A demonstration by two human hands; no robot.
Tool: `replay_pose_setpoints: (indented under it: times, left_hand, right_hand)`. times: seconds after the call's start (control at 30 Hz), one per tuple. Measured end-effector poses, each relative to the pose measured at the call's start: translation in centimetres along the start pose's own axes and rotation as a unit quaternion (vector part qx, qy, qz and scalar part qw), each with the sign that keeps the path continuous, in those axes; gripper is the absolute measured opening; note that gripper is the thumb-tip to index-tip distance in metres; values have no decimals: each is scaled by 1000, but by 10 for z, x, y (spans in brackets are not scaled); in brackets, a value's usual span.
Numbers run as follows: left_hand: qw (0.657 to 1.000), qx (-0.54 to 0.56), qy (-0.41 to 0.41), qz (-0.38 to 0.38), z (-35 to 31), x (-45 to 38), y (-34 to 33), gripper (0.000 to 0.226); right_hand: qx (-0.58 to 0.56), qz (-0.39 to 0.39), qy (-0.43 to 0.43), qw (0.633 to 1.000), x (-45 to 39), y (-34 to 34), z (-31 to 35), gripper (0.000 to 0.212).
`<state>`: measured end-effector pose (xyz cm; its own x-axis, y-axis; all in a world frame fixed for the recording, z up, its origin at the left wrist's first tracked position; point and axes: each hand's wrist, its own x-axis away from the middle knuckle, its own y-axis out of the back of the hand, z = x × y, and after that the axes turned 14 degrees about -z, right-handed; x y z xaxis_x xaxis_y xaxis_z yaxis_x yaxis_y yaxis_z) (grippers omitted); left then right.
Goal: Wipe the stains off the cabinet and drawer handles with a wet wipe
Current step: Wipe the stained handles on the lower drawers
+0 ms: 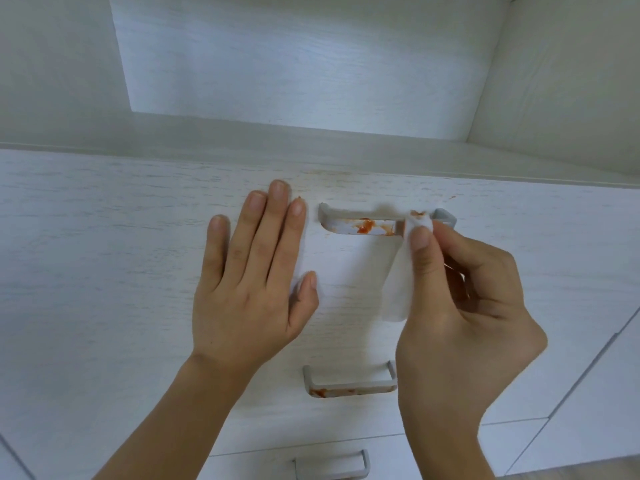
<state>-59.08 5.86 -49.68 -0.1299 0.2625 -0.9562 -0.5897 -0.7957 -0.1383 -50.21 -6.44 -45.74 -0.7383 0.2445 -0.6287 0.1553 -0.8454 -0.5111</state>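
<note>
A grey top drawer handle (356, 221) carries orange-red smears along its middle. My right hand (464, 306) pinches a white wet wipe (401, 278) and holds it against the handle's right part, where the wipe shows an orange mark. My left hand (252, 275) lies flat with straight fingers on the white drawer front (104, 237), just left of the handle. Lower down, a second drawer handle (349, 384) has orange stains at its left end. A third handle (332, 465) shows at the bottom edge.
Small orange specks dot the drawer front above the top handle (450, 197). Above the drawers sits an open white shelf recess (304, 64). A cabinet door (595, 393) stands to the right, and a strip of floor (588, 471) shows at the bottom right.
</note>
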Motion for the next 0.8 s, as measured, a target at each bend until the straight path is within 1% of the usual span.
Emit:
replay_pose_setpoints:
  times: [0.13, 0.37, 0.43, 0.57, 0.67, 0.73, 0.8]
  left_hand:
    - [1000, 1, -1, -1, 1, 0, 0, 64]
    - [1000, 0, 0, -9, 0, 1, -2, 65]
    - [1000, -1, 1, -11, 0, 2, -2, 65]
    - [1000, -2, -1, -14, -1, 1, -2, 65]
    - [1000, -1, 1, -17, 0, 2, -3, 66]
    - [1000, -2, 2, -16, -1, 2, -3, 65]
    - [1000, -2, 0, -16, 0, 2, -3, 65]
  right_hand:
    - [-8, 6, 13, 1000, 2, -6, 0, 7]
    - [32, 26, 70, 997, 2, -6, -2, 9]
    - [33, 20, 71, 997, 4, -7, -2, 10]
    - [30, 36, 76, 996, 10, -10, 1, 9]
    - [26, 13, 67, 997, 10, -13, 3, 7]
    - [31, 25, 68, 997, 9, -12, 5, 8]
    - [35, 36, 45, 998, 7, -9, 8, 12]
